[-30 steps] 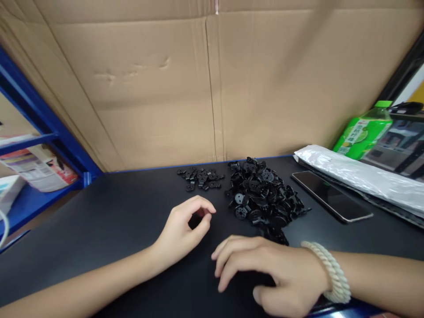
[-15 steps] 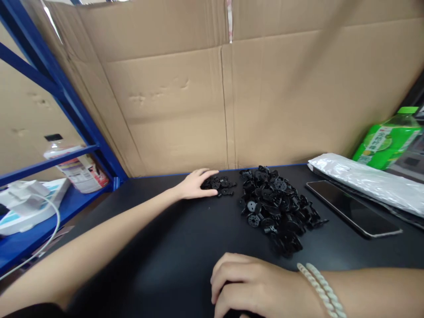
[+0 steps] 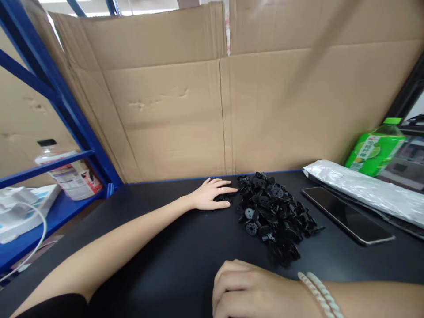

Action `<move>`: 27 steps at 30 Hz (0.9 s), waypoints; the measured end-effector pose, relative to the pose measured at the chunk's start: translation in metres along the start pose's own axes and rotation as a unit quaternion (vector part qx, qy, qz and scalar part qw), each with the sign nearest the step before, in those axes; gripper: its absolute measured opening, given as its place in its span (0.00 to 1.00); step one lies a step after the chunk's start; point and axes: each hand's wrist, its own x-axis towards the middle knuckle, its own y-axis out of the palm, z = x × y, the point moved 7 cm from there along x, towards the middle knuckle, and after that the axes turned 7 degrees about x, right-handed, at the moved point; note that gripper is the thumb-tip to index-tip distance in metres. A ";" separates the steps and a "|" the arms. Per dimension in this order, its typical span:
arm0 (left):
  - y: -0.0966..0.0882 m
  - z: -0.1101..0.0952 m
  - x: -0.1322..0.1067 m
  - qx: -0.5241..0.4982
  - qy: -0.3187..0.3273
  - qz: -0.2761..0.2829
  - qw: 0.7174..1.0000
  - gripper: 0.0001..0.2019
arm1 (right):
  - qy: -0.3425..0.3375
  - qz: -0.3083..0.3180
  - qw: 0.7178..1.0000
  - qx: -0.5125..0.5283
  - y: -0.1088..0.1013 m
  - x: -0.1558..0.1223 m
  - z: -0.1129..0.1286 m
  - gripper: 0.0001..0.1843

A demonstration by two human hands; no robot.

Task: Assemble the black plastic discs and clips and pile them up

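Observation:
At the far side of the black table (image 3: 185, 247), my left hand (image 3: 210, 194) is open with its fingers spread. It lies over a small group of black plastic parts (image 3: 222, 198), which it mostly covers. Its fingertips reach to the edge of a larger heap of black plastic parts (image 3: 274, 207), some with round, perforated discs. Close to me, my right hand (image 3: 251, 287), with a braided band on the wrist, is closed with curled fingers near the table. Whatever it may hold is hidden beneath the fingers and by the frame's lower edge.
Right of the heap lie a phone (image 3: 347, 216) and a silvery plastic package (image 3: 364, 187), with a green bottle (image 3: 374, 150) behind. A cardboard wall (image 3: 165, 110) borders the far edge. On the left, a blue rack (image 3: 76, 119) holds a labelled bottle (image 3: 74, 176) and a white power strip (image 3: 46, 207).
My left hand has slid right across the small group of parts, toward the larger heap. My right hand stays curled in about the same place. The view has tilted slightly upward.

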 end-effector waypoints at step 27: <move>-0.045 0.025 -0.067 -0.045 -0.090 -0.163 0.981 0.16 | 0.067 0.009 0.994 0.087 -0.004 0.003 0.006 0.11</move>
